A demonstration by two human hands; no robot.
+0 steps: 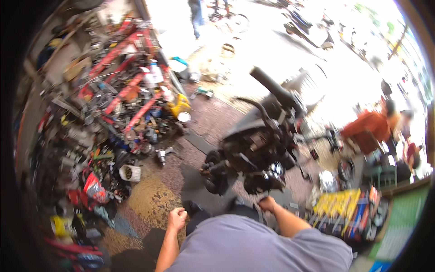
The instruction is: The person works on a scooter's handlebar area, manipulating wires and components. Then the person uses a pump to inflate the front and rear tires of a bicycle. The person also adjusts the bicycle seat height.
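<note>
Grey shirt cloth (253,247) fills the bottom of the view, both bare forearms reaching out from it. Right hand (268,203) has its grip closed at the underside of a dark stripped motorcycle front (258,149); what the fingers hold is too small to tell. Left hand (177,218) is curled into a fist over the floor (154,195), touching nothing. That floor is worn, patchy and stained, brick-red toward the doorway. Along its left edge lies a heap of tools and parts around red racks (122,90). Near its right edge sits a yellow tool set (337,204). Black handlebar (274,88) points up-left; engine parts beneath look oily and bare.
</note>
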